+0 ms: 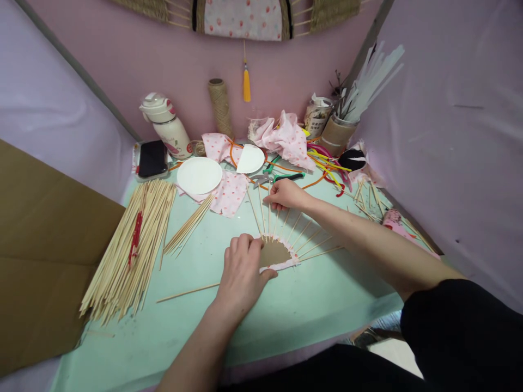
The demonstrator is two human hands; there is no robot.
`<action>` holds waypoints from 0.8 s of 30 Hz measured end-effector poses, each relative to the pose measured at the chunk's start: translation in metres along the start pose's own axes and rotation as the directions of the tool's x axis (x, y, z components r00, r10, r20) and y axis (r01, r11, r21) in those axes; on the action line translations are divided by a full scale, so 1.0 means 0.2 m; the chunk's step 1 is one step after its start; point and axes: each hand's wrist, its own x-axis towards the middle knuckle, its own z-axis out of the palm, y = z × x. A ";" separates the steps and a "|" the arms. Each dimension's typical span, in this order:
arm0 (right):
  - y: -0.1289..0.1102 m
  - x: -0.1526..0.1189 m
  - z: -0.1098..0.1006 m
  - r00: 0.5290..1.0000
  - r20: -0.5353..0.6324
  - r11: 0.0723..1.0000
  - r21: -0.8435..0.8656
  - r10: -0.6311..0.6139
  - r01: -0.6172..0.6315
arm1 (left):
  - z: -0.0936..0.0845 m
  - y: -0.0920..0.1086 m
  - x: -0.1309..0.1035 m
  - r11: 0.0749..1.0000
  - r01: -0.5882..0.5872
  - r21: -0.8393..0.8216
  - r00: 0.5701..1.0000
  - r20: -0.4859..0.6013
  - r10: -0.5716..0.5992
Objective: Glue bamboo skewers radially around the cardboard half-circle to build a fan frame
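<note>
While your left hand (241, 267) grips the left end of the half-round cardboard piece (275, 253), your right hand (286, 195) is closed in a pinch at the upper part of the thin sticks (262, 212). Exactly which stick is between its fingertips, you cannot tell, because the fingers cover the place. The cardboard piece lies at the centre of the frame, a little below the middle, on the pale green table (196, 337). It has pink patterned cloth along its edge, and the thin sticks spread from its curved side like rays, toward the top and the right. Your left thumb is at its lower edge, and the curled fingers are at its upper left side. From beneath or beside this hand, one single stick (188, 294) points to the lower left.

At the left of the frame you have a large pile of sticks (122, 245) with a red strip (135, 239) upon it, and a smaller bundle (190, 226) to its right. Above the smaller bundle is a white round disc (199, 175), partly over patterned cloth (231, 196). Just above your right hand lie the green-handled pliers (263, 177). At the upper right stands a brown container (338, 136) with white strips (373, 81).
</note>
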 end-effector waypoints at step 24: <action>-0.01 -0.01 -0.01 1.000 0.005 1.000 -0.018 0.014 -0.014 | -0.01 0.00 0.00 0.999 -0.042 0.034 0.999 0.021 0.041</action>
